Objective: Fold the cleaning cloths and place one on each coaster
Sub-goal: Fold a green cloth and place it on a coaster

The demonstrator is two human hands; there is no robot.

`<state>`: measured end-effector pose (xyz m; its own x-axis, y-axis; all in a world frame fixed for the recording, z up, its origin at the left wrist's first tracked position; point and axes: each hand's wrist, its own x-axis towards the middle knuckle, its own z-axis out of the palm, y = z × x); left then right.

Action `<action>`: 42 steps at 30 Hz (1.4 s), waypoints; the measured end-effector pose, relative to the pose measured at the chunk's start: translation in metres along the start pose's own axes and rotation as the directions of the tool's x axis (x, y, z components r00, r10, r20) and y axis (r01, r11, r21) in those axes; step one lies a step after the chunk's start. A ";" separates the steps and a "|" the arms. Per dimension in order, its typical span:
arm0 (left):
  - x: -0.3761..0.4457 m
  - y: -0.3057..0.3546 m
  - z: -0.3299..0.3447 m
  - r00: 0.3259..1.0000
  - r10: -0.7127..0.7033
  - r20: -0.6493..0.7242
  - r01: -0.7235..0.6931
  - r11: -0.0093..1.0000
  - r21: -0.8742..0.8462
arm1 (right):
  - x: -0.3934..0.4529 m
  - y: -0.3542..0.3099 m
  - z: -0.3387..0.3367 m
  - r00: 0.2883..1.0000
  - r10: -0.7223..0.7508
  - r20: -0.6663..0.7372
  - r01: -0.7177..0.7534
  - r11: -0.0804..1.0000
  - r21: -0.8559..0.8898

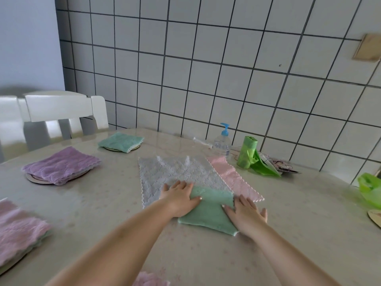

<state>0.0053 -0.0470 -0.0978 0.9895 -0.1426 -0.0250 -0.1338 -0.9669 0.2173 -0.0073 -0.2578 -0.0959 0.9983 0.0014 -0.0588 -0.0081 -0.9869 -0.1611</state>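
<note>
Both hands flat, fingers spread, pressing down on green cloth (208, 213) at table centre, 6 o'clock of the unfolded stack. Left hand (179, 198) on cloth's 10 o'clock corner, spilling onto white cloth (177, 174) under it. Right hand (246, 213) on the 3 o'clock edge, palm half on the table (299, 223). No pinch anywhere, just flattening.

Green cloth: folded, roughly square, skewed, scalloped white trim showing at 5 o'clock corner. Soft pile, far edge slightly rumpled. Layer count not readable.

Likely step: smoothing the fold before lift to a coaster.

Risks:
- Green cloth overlaps white cloth; dragging instead of lifting likely to pull white one along and rumple it, plus pink cloth (235, 178) lying partly under it at 2 o'clock.
- Glossy table cover, so cloth may slide under a sideways push and fold drift open.
- One-handed lift from a single corner probably lets the fold fall apart; soft fabric, no stiffness.
- Free coaster (375, 218) only partly in frame at 3 o'clock, light green bag (369, 189) just beyond it; careless reach could snag the bag.
- Pump bottle (222, 142) and bag roll (246, 152) at 1 o'clock, well clear, low risk.

Already covered: purple cloth (61, 165) at 10 o'clock, second green cloth (121, 141) at 11 o'clock, pink one (18, 232) at 8 o'clock, each on a coaster. White and pink cloths not folded yet. Another bit of pink fabric (150, 279) at bottom edge, cut off, state unclear.
</note>
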 end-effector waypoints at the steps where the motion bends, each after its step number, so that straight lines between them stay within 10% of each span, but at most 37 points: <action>1: -0.002 -0.005 0.000 0.997 -0.019 -0.074 0.018 1.000 -0.019 | -0.004 0.005 -0.001 0.999 -0.004 -0.044 0.004 1.000 0.006; 4: -0.013 -0.019 -0.001 0.961 -0.043 -0.274 0.025 0.997 -0.069 | -0.015 0.011 0.000 0.986 -0.035 -0.163 0.045 0.997 0.056; 15: -0.028 -0.001 -0.015 0.977 -0.133 -0.164 0.016 0.821 -0.570 | -0.027 -0.002 0.003 0.988 0.063 -0.144 0.028 0.830 0.556; 22: -0.065 0.048 -0.038 0.987 -0.101 -0.126 -0.056 0.517 -0.854 | -0.063 0.020 -0.022 0.978 0.200 -0.060 0.016 0.215 0.976; 28: -0.115 0.132 -0.035 0.978 0.195 0.079 0.036 0.215 -0.976 | -0.136 0.099 -0.052 0.981 0.161 0.109 -0.069 -0.237 0.969; 42: -0.188 0.302 0.032 0.755 0.555 0.350 0.171 0.350 -0.921 | -0.294 0.279 -0.056 0.837 0.545 0.054 -0.115 0.078 0.990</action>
<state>-0.2234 -0.3193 -0.0584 0.6533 -0.7180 -0.2402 0.1727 -0.1675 0.9706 -0.2997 -0.5423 -0.0688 0.8277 -0.5280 -0.1901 -0.1728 0.0825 -0.9815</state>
